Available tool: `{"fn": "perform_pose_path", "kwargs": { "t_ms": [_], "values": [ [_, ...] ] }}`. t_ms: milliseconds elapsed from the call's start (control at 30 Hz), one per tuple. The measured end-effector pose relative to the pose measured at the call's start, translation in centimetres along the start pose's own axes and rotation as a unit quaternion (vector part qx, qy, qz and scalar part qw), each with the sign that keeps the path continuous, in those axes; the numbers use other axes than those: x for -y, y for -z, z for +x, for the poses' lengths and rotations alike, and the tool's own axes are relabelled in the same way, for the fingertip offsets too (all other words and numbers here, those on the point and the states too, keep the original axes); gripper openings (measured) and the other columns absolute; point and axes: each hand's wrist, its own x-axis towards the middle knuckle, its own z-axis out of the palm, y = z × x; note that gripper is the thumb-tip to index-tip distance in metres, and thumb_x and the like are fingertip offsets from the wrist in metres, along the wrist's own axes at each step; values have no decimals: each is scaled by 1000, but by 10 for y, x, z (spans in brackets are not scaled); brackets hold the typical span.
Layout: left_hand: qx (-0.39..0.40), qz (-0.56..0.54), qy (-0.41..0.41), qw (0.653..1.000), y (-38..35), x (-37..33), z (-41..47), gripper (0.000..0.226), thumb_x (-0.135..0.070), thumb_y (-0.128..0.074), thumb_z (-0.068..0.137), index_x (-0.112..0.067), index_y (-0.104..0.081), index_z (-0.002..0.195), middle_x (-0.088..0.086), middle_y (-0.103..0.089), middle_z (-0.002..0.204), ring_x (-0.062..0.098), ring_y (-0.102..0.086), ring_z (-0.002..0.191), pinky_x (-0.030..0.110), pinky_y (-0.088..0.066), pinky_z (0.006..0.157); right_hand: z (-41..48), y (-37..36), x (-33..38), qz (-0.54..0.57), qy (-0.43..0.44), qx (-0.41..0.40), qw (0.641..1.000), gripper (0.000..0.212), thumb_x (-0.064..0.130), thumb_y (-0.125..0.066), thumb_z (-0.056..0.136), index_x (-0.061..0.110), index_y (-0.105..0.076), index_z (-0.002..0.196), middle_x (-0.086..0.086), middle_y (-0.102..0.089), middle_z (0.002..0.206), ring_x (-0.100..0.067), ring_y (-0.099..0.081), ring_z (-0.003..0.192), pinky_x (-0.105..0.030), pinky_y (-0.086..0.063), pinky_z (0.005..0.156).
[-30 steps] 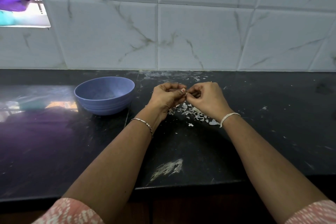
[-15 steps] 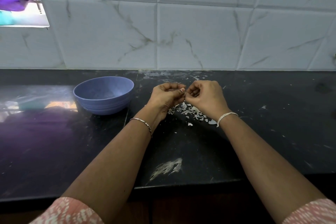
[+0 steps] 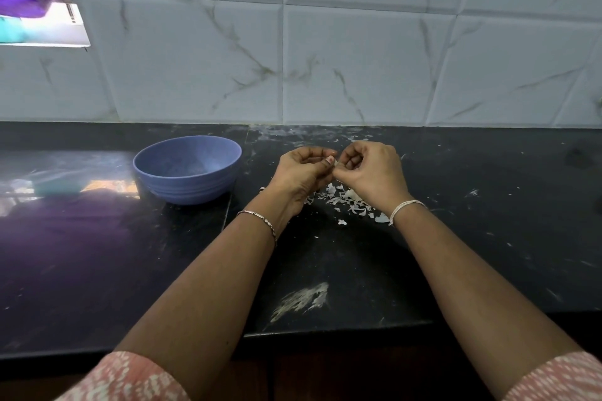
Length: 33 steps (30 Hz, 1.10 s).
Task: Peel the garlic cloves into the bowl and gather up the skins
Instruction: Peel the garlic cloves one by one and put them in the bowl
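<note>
Over the pile of skins, the left hand and right hand both pinch a mostly hidden garlic clove, best peeled right there so scraps land together.

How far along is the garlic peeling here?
Some peeling looks done: loose skins lie scattered on the counter under the hands. In hand: the left hand and right hand pinch a small, mostly hidden clove between them. Still to do: the skins are not gathered yet, and the blue bowl beside them shows no cloves I can make out.
</note>
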Motion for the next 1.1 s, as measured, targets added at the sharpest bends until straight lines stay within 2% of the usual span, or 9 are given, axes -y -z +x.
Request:
{"fn": "perform_pose_path", "kwargs": {
  "t_ms": [233,300,400,500,600,700,800,967,1100],
  "values": [
    [4,-30,18,999,0,-2,-1,11,7,-61,89,-3,-67,88,10,-67,83,14,-67,74,26,-60,72,3,10,-10,-4,-30,-33,999,5,20,-71,74,19,-66,72,7,-61,61,-10,-58,60,-29,-53,65],
    [13,-35,28,999,1,-2,-2,11,7,-61,89,-2,-67,90,11,-68,85,15,-68,73,27,-61,72,4,12,-16,-5,-32,-32,999,3,19,-69,81,16,-68,79,5,-64,68,-12,-59,65,-32,-53,69],
    [23,-36,35,998,1,-2,-2,10,6,-61,89,-2,-67,92,13,-69,86,17,-70,74,28,-61,71,7,16,-23,-16,-18,1,1000,14,27,-65,91,15,-73,90,1,-66,87,-16,-61,82,-35,-51,77],
    [20,-47,40,998,2,-3,-3,10,5,-63,88,-2,-67,93,13,-71,88,20,-72,74,31,-62,69,7,18,-22,-41,-13,29,999,15,28,-76,82,20,-70,72,3,-58,93,-13,-56,84,-31,-48,77],
    [14,-51,39,998,2,-5,-4,10,6,-63,88,-3,-67,92,13,-73,90,21,-72,73,31,-62,67,5,17,-19,-43,-25,29,998,24,15,-81,72,20,-59,64,2,-59,79,-16,-58,73,-34,-52,70],
    [5,-40,28,999,1,-5,-4,11,5,-64,87,-5,-65,88,10,-73,88,19,-71,72,29,-61,66,5,17,-14,120,-77,45,989,13,6,-74,82,13,-64,84,1,-66,77,-17,-64,70,-29,-58,69],
    [-7,-39,17,999,1,-4,-3,11,6,-65,87,-5,-64,86,8,-72,82,14,-70,67,28,-61,65,3,16,-7,295,-156,107,937,15,6,-67,90,1,-66,103,-10,-70,82,-18,-67,73,-26,-59,68],
    [-16,-40,11,999,1,-3,-1,9,6,-64,87,-3,-64,87,11,-69,79,12,-70,64,26,-60,62,0,11,-3,352,-186,103,912,14,-5,-71,82,-4,-68,96,-12,-70,79,-15,-69,70,-21,-59,67],
    [-18,30,-5,999,-2,-3,-3,10,4,-66,87,-5,-63,87,8,-68,77,11,-68,61,25,-59,57,2,6,-3,363,-215,68,904,9,-6,-71,80,-3,-70,89,-11,-70,76,-12,-68,65,-17,-56,61]
  ]
}}
